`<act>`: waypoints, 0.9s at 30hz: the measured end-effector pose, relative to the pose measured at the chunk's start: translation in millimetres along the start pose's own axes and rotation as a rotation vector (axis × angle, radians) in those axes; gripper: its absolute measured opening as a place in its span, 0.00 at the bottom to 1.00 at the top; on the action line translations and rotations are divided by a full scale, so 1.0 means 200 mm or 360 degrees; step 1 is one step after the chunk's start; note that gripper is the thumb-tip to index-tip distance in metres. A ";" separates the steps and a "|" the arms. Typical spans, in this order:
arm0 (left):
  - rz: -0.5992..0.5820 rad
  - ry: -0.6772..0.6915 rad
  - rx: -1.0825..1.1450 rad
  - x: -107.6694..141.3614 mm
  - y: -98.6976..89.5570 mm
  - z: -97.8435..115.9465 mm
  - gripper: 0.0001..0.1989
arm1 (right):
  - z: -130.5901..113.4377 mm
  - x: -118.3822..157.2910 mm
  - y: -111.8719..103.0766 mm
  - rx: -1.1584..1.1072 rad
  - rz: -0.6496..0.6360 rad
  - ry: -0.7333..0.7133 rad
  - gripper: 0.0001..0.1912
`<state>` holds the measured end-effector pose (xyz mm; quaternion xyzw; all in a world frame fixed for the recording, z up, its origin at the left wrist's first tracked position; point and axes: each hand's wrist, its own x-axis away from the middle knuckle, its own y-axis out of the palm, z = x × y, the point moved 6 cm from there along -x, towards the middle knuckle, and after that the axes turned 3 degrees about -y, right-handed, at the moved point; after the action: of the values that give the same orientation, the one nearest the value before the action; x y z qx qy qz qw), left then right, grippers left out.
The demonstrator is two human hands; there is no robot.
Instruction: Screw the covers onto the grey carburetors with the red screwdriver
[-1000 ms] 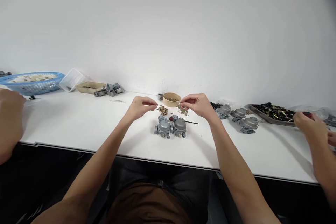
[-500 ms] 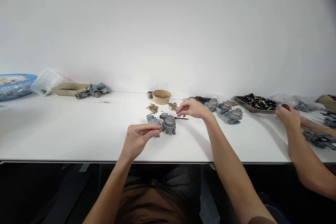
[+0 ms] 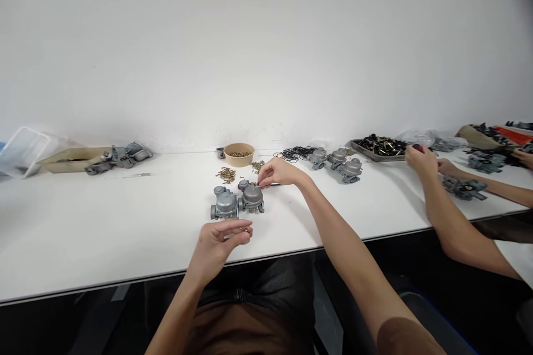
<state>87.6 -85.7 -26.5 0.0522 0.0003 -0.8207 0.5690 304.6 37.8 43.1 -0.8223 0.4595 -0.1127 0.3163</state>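
Two grey metal carburetors stand side by side in front of me, the left carburetor (image 3: pixel 226 203) and the right carburetor (image 3: pixel 252 198). My left hand (image 3: pixel 220 244) is closed, palm up, near the table edge. Small brass screws (image 3: pixel 246 229) show at its fingertips. My right hand (image 3: pixel 281 172) pinches at the upper right side of the right carburetor; what its fingertips hold is too small to make out. The thin dark shaft of a screwdriver (image 3: pixel 275 184) lies on the table, partly hidden by that hand.
Behind the carburetors are a tan bowl (image 3: pixel 239 156) of brass screws and a loose screw pile (image 3: pixel 226 175). Further right stand black rings (image 3: pixel 295 153), several carburetors (image 3: pixel 335 160) and a metal tray (image 3: pixel 375 156). A co-worker's hand (image 3: pixel 422 161) works there. Carburetor parts (image 3: pixel 120 157) lie left.
My left hand has drawn back from the carburetors toward the table edge. The right hand has moved in from beside the right carburetor to touch it. The view has turned right.
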 end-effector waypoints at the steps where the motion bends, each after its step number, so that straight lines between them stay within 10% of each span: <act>1: -0.0063 -0.0059 -0.0005 0.00 0.03 -0.01 0.19 | 0.00 0.00 0.00 -0.0002 -0.0007 -0.0006 0.08; 9: -0.0245 -0.0231 -0.0021 -0.02 0.18 -0.08 0.50 | 0.01 -0.02 0.02 -0.0004 -0.0068 -0.0052 0.13; 27: -0.0173 -0.0256 -0.0006 -0.02 0.17 -0.10 0.52 | -0.04 0.02 -0.03 0.0036 0.0020 -0.0056 0.12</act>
<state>122.6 -92.2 -44.4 -0.0148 -0.0411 -0.8519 0.5219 307.3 33.7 52.6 -0.8177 0.4576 -0.1013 0.3343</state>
